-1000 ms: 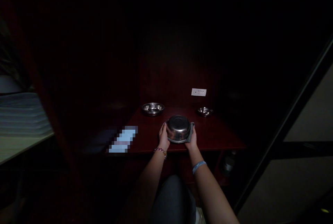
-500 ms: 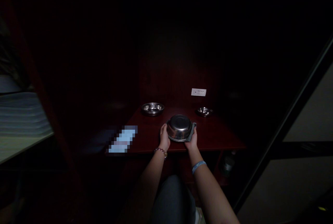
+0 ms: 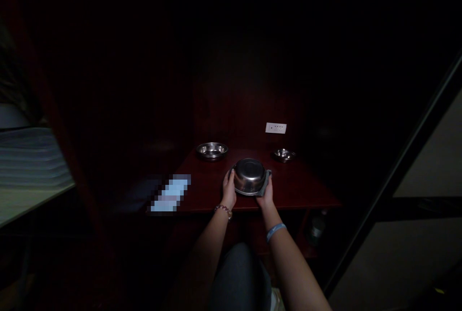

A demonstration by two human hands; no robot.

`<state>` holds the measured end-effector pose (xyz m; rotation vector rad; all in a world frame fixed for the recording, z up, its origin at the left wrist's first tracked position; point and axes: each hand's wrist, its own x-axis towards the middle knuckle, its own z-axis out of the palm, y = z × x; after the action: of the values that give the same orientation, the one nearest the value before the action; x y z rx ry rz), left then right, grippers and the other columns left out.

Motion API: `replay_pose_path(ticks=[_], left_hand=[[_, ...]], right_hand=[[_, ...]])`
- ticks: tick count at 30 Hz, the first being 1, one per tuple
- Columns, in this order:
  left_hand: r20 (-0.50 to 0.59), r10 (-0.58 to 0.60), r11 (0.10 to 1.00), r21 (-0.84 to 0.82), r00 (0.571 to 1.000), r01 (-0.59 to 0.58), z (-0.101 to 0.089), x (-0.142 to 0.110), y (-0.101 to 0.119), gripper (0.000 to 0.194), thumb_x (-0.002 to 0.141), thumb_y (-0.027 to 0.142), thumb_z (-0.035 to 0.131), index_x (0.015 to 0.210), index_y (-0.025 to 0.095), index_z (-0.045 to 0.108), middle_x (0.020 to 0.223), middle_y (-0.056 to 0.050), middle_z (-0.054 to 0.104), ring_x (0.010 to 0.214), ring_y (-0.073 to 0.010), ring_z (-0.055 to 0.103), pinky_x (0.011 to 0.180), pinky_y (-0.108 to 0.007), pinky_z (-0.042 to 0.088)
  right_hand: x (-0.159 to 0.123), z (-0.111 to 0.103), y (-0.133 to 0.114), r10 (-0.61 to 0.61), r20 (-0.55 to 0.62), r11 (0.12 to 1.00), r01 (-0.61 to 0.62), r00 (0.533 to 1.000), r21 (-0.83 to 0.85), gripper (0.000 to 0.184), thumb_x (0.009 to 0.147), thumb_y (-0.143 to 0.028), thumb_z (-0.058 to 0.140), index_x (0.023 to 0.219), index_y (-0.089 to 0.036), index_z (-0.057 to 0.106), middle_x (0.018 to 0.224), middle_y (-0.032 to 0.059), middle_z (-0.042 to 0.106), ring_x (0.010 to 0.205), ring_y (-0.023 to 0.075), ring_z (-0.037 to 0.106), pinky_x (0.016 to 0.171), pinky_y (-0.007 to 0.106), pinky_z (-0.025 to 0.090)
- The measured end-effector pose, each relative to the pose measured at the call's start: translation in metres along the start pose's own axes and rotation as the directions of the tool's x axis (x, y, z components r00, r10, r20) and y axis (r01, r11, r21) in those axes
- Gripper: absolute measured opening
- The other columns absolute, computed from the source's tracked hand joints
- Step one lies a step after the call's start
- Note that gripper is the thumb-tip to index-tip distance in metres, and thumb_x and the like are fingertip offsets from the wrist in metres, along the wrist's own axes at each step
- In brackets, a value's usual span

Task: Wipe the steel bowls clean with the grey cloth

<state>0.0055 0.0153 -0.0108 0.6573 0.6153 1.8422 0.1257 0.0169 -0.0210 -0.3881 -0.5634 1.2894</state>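
Observation:
Between my hands is a shiny metal bowl [image 3: 250, 176], turned with its base toward me and tilted. My left hand [image 3: 228, 190] grips its left rim, thumb up along the side. On the right, my right hand [image 3: 266, 195] holds a grey-green cloth [image 3: 266, 185] against the bowl's rim. The fingers of both hands are partly hidden behind the bowl. A wide metal bowl [image 3: 211, 151] sits upright behind on the left, and a smaller metal bowl [image 3: 284, 155] stands at the back right.
The bowls are over a dark red wooden desk [image 3: 303, 188] with a white wall socket [image 3: 276, 128] behind it. A pixelated bright patch [image 3: 171, 195] lies at the left edge. Stacked clear plastic containers [image 3: 32, 157] stand far left; a bottle [image 3: 316, 230] is under the desk at right.
The held bowl has shifted very slightly, and my left thumb and fingers have moved a little along its left side. The other bowls have stayed in place.

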Motion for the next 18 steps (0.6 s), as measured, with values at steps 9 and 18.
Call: replay_pose_path(ticks=[9, 18], left_hand=[[-0.057, -0.029, 0.999, -0.026, 0.998, 0.028, -0.0035, 0.0044, -0.003, 0.024, 0.089, 0.035, 0.069, 0.105, 0.018, 0.074, 0.122, -0.01, 0.074, 0.12, -0.023, 0.065, 0.113, -0.04, 0.043], [-0.045, -0.021, 1.0, -0.014, 0.999, 0.021, -0.0045, 0.0046, -0.003, 0.025, 0.089, 0.036, 0.069, 0.105, 0.017, 0.074, 0.125, -0.011, 0.072, 0.121, -0.023, 0.065, 0.114, -0.041, 0.042]], right_hand=[[-0.0033, 0.0053, -0.005, 0.124, -0.08, 0.99, -0.118, 0.989, 0.078, 0.039, 0.097, -0.046, 0.044, 0.097, -0.022, 0.075, 0.097, 0.0006, 0.082, 0.094, 0.0185, 0.075, 0.108, 0.041, 0.051], [-0.004, 0.0049, -0.0046, 0.126, -0.083, 0.987, -0.116, 0.989, 0.113, 0.036, 0.097, -0.044, 0.047, 0.093, -0.024, 0.076, 0.094, -0.0021, 0.082, 0.09, 0.0173, 0.075, 0.109, 0.039, 0.05]])
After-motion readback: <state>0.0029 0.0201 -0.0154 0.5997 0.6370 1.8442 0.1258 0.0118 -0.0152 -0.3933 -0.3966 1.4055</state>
